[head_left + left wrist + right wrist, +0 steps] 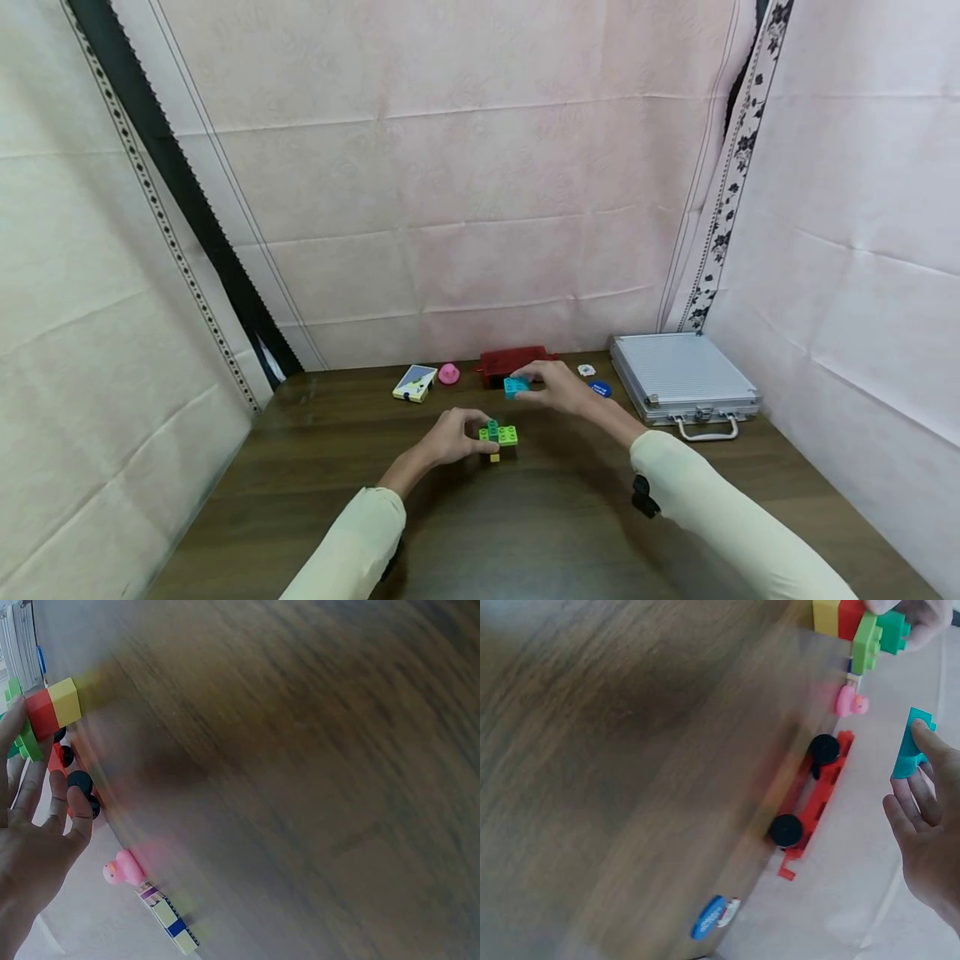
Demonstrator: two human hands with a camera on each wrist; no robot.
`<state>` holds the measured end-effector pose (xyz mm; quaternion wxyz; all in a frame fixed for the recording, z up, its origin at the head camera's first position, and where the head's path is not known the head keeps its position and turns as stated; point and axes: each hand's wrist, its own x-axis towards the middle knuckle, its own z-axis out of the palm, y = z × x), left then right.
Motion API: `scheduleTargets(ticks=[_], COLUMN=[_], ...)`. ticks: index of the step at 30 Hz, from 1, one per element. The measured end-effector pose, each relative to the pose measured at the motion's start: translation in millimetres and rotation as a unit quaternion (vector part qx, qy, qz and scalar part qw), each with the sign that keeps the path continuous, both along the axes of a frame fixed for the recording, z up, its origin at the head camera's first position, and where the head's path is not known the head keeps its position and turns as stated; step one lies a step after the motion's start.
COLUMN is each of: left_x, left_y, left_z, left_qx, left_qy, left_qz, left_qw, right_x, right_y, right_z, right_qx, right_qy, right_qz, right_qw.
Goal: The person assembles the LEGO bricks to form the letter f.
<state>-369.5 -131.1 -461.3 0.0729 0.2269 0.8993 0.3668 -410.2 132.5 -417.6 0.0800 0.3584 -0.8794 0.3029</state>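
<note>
Legibly marked: nothing; closed metal case (682,377) on surface (525,517), contents unseen; left hand (448,437) gripping brick stack (498,436) above the surface centre, right hand (558,387) pinching teal brick (515,387) beside red toy vehicle (513,364).

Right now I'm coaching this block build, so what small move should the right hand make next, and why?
Probably carry the teal brick over and down onto the block stack. The right hand pinches the brick in the air, apart from the stack, which the left hand steadies on the table, studs facing up.
</note>
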Motion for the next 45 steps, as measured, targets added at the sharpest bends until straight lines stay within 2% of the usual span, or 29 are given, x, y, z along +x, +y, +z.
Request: scheduleTargets(ticks=[7,19,27,35,45], left_x=[-0.4,-2.8,-3.4,-3.5,-3.3], left_y=[-0.8,-0.3,-0.4,-0.5,-0.1], left_z=[0.5,-1.6,-1.7,-1.6,-0.4], left_qx=[-0.002,-0.002,0.006,0.003,0.003], left_qy=[0.000,0.003,0.006,0.003,0.011], left_qz=[-0.002,-0.009,-0.017,-0.018,-0.022], left_qw=[1.0000,1.0000,0.9998,0.9998,0.9997], right_x=[15.4,35.3,37.5,38.7,39.2], right_y=[-8.0,-19.2,-20.1,-20.4,-23.1], right_z=[7.9,0.2,-7.1,-14.0,-12.0], right_qx=[0.011,0.014,0.021,0.022,0.036], right_qy=[0.006,-0.017,-0.047,-0.029,-0.028], right_qz=[0.024,0.072,0.064,0.063,0.064], right_qw=[1.000,0.997,0.997,0.997,0.997])
